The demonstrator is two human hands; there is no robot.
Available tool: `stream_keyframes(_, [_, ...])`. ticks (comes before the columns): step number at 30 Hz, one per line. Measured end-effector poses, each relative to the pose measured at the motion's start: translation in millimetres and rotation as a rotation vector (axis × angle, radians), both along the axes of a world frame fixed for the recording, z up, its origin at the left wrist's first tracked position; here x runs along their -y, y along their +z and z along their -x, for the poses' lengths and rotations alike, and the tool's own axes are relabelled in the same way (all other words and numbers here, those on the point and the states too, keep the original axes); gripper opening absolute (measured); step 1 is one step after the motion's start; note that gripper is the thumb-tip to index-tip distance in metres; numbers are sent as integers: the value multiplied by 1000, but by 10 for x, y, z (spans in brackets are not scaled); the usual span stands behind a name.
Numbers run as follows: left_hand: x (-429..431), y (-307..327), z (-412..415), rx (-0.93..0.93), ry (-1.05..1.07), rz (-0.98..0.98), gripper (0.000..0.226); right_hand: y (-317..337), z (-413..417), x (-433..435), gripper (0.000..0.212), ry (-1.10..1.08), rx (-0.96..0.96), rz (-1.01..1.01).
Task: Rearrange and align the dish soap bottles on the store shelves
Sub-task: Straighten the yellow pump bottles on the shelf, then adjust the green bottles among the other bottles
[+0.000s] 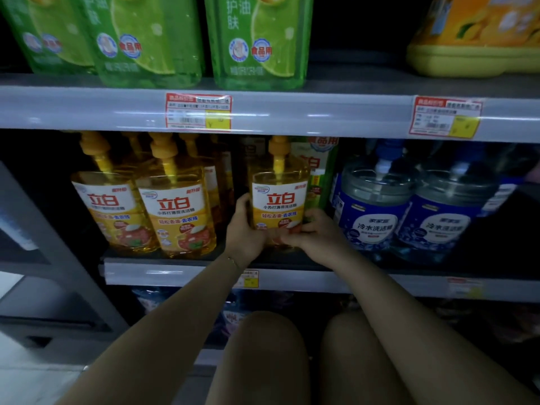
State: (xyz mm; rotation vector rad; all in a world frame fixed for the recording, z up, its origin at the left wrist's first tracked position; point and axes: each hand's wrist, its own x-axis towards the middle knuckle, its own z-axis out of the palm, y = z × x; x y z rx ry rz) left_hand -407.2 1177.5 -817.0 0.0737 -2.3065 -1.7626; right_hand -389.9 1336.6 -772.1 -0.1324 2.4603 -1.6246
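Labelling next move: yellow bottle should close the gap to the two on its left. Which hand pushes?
Right, probably. The right hand holds the bottle on the side away from the gap, so it can push; the left hand sits in the gap.

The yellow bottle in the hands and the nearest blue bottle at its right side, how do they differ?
The yellow bottle has amber liquid and an orange pump; the blue bottle is clear with a blue label. The yellow bottle is narrower, the blue bottle wider and rounder. The left hand and right hand grip the yellow bottle; no hand touches the blue bottle. Both are upright, labels facing front.
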Motion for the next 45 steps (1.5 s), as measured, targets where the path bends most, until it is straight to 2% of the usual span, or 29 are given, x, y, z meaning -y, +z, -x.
stream_keyframes(6, [155, 52, -166, 33, 120, 80, 88, -13, 33, 285, 66, 62, 24, 47])
stream_keyframes(10, [101, 43, -130, 76, 225, 226, 66, -59, 101, 417, 49, 43, 34, 136])
stream_keyframes(15, [46, 182, 40, 354, 250, 433, 63, -202, 165, 590, 48, -13, -10, 189])
stream_keyframes(20, [-13, 212, 132, 401, 302, 483, 69, -237, 291, 579, 47, -3, 9, 214])
stream_keyframes(22, [-46, 161, 115, 353, 353, 474, 76, -249, 342, 541, 56, -109, 2, 221])
stream_keyframes(24, [-77, 110, 94, 255, 418, 486, 76, -249, 435, 491, 68, -346, -62, 209])
stream_keyframes(26, [-108, 76, 93, 192, 474, 451, 72, -191, 548, 425, 70, -530, -140, 208])
stream_keyframes(32, [-125, -12, 130, 118, 489, 367, 70, -57, 753, 393, 104, -551, -184, 186])
stream_keyframes(38, [-149, -49, 151, 97, 499, 363, 74, -129, 663, 364, 89, -558, -322, 16])
stream_keyframes(42, [-179, -29, 171, 132, 514, 396, 75, -86, 694, 416, 67, -534, -354, 135])
stream_keyframes(44, [-194, -7, 181, 156, 512, 412, 76, -45, 762, 407, 68, -510, -301, 198])
stream_keyframes(45, [-201, 1, 186, 170, 507, 418, 77, -30, 798, 394, 71, -507, -297, 164])
